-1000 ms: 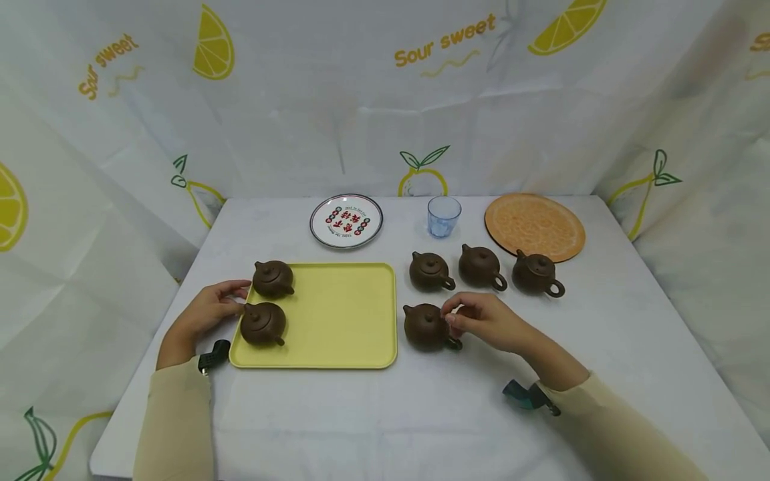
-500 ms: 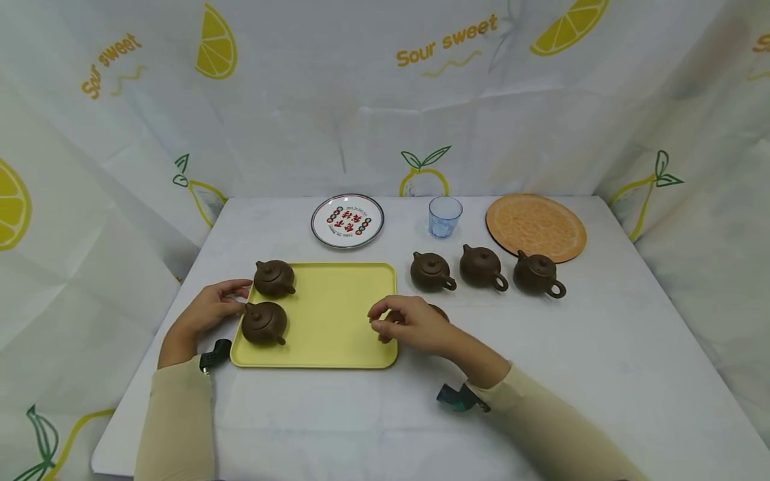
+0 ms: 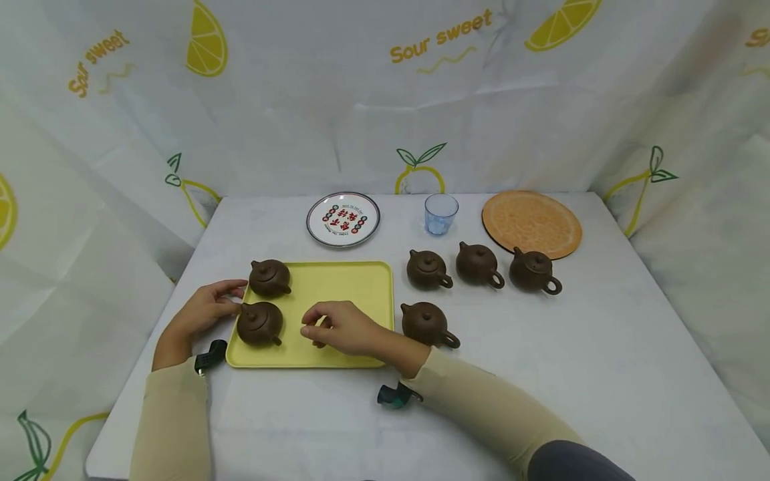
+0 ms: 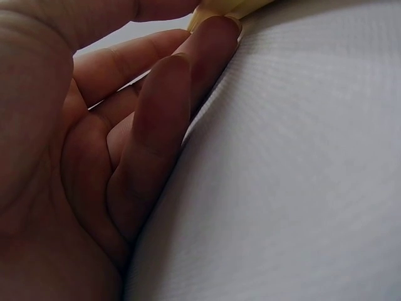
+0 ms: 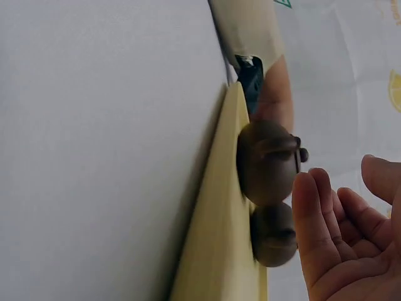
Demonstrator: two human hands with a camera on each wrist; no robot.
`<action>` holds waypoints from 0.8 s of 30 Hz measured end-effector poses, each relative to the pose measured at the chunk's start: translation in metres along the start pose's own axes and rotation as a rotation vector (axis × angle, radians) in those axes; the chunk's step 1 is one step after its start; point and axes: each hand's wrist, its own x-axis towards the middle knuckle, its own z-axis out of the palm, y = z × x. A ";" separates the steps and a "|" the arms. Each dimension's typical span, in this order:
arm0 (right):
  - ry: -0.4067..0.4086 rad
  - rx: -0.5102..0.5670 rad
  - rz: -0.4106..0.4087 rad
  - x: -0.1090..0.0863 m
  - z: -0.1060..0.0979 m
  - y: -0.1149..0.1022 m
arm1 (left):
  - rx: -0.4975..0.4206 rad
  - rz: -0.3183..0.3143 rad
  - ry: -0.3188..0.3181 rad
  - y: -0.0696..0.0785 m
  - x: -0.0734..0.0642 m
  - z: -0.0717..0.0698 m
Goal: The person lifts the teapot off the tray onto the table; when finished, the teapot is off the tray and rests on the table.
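In the head view my right hand (image 3: 344, 327) hovers over the yellow tray (image 3: 355, 284) with loosely bent fingers and nothing in them. It is nearest to a brown teapot (image 3: 260, 324) at the tray's left side; a second teapot (image 3: 270, 278) stands behind that one. The right wrist view shows both teapots (image 5: 269, 163) beyond the relaxed fingers. My left hand (image 3: 206, 312) rests at the tray's left edge, its fingertips touching the rim near the spouts. The left wrist view has these fingers (image 4: 153, 113) against the tray's edge (image 4: 241, 7). Another teapot (image 3: 424, 323) sits right of the tray.
Three more teapots stand in a row farther back, the nearest to the tray being a teapot (image 3: 426, 270). Behind them are a printed plate (image 3: 343, 220), a blue glass (image 3: 441, 214) and a round orange mat (image 3: 532, 224). Patterned cloth surrounds the white table (image 3: 517, 394).
My right hand has left the teapot right of the tray and moved leftward over the tray. That teapot stays at its place. The left hand has not moved.
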 end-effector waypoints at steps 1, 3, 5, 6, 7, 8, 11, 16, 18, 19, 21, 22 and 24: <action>0.002 -0.007 0.009 0.004 0.005 0.001 | -0.008 -0.005 -0.001 0.001 0.000 0.000; 0.000 -0.031 0.019 0.011 0.015 0.003 | -0.015 -0.008 -0.007 0.002 0.000 0.000; 0.000 -0.046 0.019 0.017 0.024 0.002 | -0.014 -0.015 -0.006 0.002 0.000 0.000; 0.004 -0.052 0.019 0.020 0.028 0.002 | -0.009 -0.014 -0.007 0.002 0.000 0.000; 0.010 -0.060 0.021 0.023 0.031 0.002 | -0.007 -0.016 -0.006 0.002 0.000 0.000; 0.019 -0.068 0.024 0.026 0.034 0.001 | -0.002 -0.015 -0.007 0.001 0.000 0.000; 0.048 -0.092 0.049 0.035 0.041 0.001 | 0.001 -0.011 -0.005 0.000 0.002 -0.001; 0.070 -0.170 0.090 0.045 0.049 0.004 | -0.019 -0.006 -0.011 0.001 0.004 0.000; 0.071 -0.170 0.105 0.046 0.050 0.005 | -0.022 -0.008 -0.014 0.002 0.004 0.000; 0.068 -0.152 0.112 0.046 0.051 0.005 | -0.023 -0.015 -0.011 0.002 0.004 0.000; 0.063 -0.114 0.121 0.046 0.053 0.006 | -0.017 -0.023 -0.011 0.002 0.003 0.000; 0.064 -0.088 0.126 0.045 0.055 0.006 | -0.015 -0.025 -0.012 0.001 0.003 0.000; 0.073 -0.035 0.132 0.044 0.059 0.007 | -0.008 -0.025 -0.014 0.000 0.002 0.000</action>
